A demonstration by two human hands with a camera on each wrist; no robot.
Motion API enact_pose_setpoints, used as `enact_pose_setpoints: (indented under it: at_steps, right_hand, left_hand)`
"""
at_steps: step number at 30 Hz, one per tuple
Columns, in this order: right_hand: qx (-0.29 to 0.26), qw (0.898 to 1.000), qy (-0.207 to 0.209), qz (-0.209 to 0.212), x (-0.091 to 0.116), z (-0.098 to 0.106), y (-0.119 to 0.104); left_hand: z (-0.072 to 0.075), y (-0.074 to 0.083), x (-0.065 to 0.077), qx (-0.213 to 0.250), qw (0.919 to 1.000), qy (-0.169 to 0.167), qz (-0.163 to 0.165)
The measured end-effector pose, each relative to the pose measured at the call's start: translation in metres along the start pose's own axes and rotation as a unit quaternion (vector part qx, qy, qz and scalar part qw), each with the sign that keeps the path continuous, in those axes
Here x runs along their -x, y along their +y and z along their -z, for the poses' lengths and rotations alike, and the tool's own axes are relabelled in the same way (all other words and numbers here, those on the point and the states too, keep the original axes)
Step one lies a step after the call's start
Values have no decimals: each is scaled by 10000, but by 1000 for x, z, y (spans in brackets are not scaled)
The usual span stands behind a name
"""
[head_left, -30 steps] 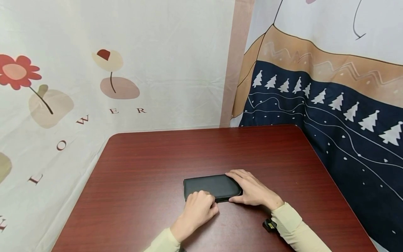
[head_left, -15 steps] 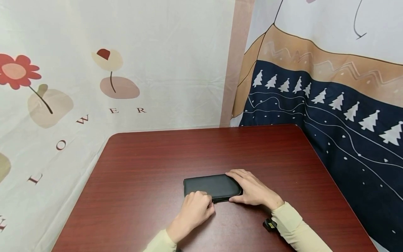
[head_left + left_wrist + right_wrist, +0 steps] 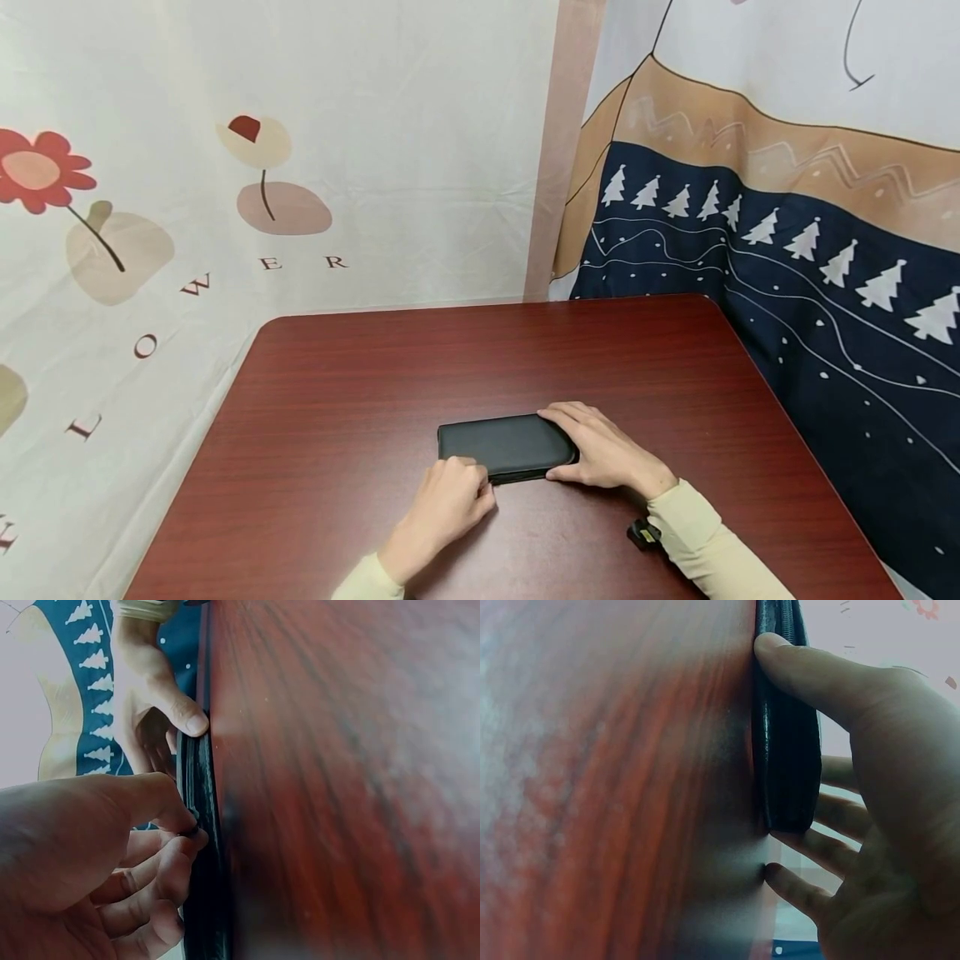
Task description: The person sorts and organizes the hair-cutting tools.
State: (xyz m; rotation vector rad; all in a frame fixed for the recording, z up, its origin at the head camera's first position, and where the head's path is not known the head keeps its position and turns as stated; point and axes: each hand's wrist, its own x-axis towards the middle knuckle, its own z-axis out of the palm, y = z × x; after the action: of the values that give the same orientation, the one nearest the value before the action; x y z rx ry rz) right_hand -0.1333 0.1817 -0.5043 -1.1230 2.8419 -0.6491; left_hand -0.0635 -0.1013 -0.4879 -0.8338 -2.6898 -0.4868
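Observation:
A black zip-up wallet [image 3: 510, 442] lies flat on the table, its zipped side [image 3: 206, 907] facing me. My left hand [image 3: 448, 502] is at the near edge, left of the middle. In the left wrist view its thumb and forefinger pinch a small dark zipper pull [image 3: 189, 832], mostly hidden by the fingertips. My right hand [image 3: 606, 452] holds the wallet's rounded right end, thumb on the near edge and fingers round the far side. Zipper teeth [image 3: 787, 621] show beyond the right thumb in the right wrist view.
The reddish-brown wooden table [image 3: 360, 375] has rounded far corners. A pale flower-print curtain [image 3: 420, 167] hangs behind it, and a navy curtain with white trees [image 3: 795, 317] hangs along the right. A small black device [image 3: 642, 534] sits at the right wrist.
My left hand has slid leftward along the wallet's near edge, pinching the zipper pull. More of the zipped edge shows on its right. The right hand and wallet have stayed in place.

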Motion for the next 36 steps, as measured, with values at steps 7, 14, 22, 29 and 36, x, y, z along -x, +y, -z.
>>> enact_pose_setpoints:
  at_steps: [7, 14, 22, 29, 36]
  right_hand:
    - [42, 10000, 1, -8, 0, 0, 0]
    - [40, 10000, 9, -6, 0, 1, -2]
    - [111, 9999, -20, -39, 1, 1, -1]
    - [140, 9999, -19, -37, 1, 0, -1]
    - [106, 9999, -15, -40, 1, 1, -2]
  left_hand:
    - [5, -5, 6, 21, 9997, -202, 165]
    - [9, -10, 12, -211, 9995, -192, 145]
    - [15, -18, 19, -506, 9984, -121, 209]
    - [20, -25, 26, -589, 9973, -112, 417]
    - [27, -29, 29, -574, 9968, -168, 535]
